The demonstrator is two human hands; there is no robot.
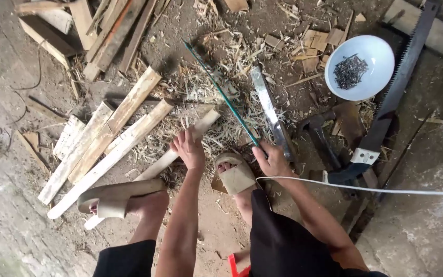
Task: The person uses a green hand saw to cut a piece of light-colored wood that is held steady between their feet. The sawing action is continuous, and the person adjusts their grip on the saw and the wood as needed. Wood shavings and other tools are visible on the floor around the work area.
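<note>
- Slats (103,138) and shavings (216,102) crowd the ground ahead of the left hand (189,150).
- Machete (272,114), hammer (320,137), saw (393,97) block the right.
- Bare dirt (216,225) between the legs lies open.

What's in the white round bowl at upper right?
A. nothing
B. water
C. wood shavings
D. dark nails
D: the white round bowl on the ground holds a small heap of dark nails, with bare white showing around them.

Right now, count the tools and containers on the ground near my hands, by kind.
Saws: 1
Machetes: 1
Hammers: 1
White bowls of nails: 1
Thin green sticks, held in the right hand: 1
Total: 5
</note>
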